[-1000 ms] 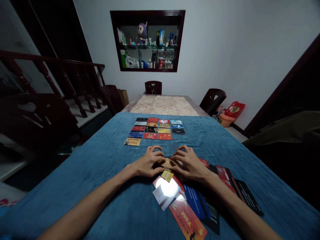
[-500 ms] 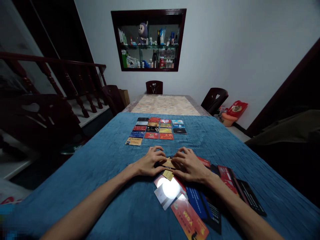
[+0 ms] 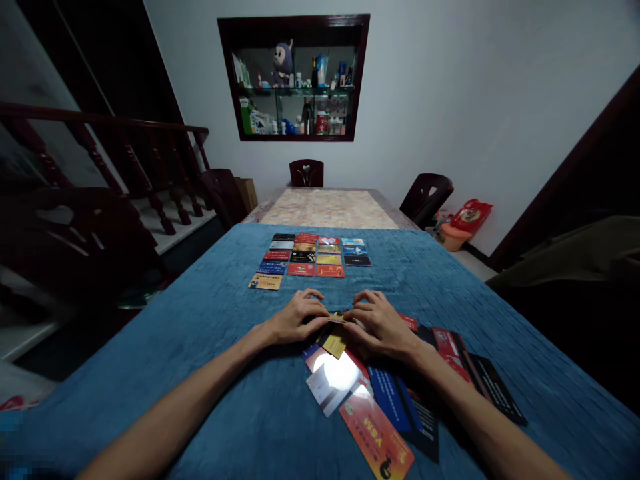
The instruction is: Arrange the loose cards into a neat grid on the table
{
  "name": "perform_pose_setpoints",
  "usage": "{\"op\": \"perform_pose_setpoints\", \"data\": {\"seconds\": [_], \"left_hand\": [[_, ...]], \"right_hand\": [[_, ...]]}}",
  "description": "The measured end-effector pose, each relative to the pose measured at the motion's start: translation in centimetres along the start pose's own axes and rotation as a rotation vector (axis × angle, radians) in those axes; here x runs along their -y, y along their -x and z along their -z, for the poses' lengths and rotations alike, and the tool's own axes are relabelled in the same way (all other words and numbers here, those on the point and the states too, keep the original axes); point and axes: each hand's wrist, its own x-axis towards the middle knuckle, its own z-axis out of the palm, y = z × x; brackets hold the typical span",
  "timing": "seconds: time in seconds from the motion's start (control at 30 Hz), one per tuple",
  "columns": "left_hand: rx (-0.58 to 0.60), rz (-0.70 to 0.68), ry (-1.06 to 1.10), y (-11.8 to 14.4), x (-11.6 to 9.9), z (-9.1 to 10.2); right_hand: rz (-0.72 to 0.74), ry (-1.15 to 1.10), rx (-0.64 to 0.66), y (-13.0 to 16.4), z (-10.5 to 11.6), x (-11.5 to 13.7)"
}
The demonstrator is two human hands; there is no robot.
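Between my hands a gold card (image 3: 337,319) is tilted nearly edge-on. My left hand (image 3: 299,319) pinches its left end between thumb and fingers. On its right end, the thumb and fingers of my right hand (image 3: 377,325) are closed too. Just below lies a yellow card (image 3: 335,341), on a loose pile. That pile includes a silver-white card (image 3: 323,390) under bright glare, an orange-red card (image 3: 377,433) marked YSM, a blue card (image 3: 393,400) and a black card (image 3: 495,387). My right hand and forearm hide part of the pile.
Overlapping cards stand in columns farther up the blue cloth (image 3: 200,320), among them a tan card (image 3: 265,281) and a red card (image 3: 330,271). Dark chairs (image 3: 425,200) surround the table. A railing (image 3: 125,127) runs along the left, and a shelf niche (image 3: 295,80) is in the wall.
The gold card has gone from lying fairly flat to nearly edge-on, lifted between both hands. More of the yellow card below it shows. The view has shifted slightly.
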Motion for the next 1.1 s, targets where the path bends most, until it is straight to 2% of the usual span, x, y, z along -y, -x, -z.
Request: {"op": "perform_pose_setpoints", "data": {"seconds": [0.33,0.7,1.1], "left_hand": [[-0.093,0.040,0.004,-0.1,0.8,-0.4],[-0.149,0.094,0.011,-0.1,1.0,-0.7],[-0.311,0.163,0.019,-0.2,1.1,-0.8]], "right_hand": [[0.004,0.032,-0.154,0.2,-1.3,-1.0],[0.000,0.103,-0.137,0.3,-1.7,-1.3],[-0.033,0.263,-0.195,-0.1,-1.7,-0.6]]}}
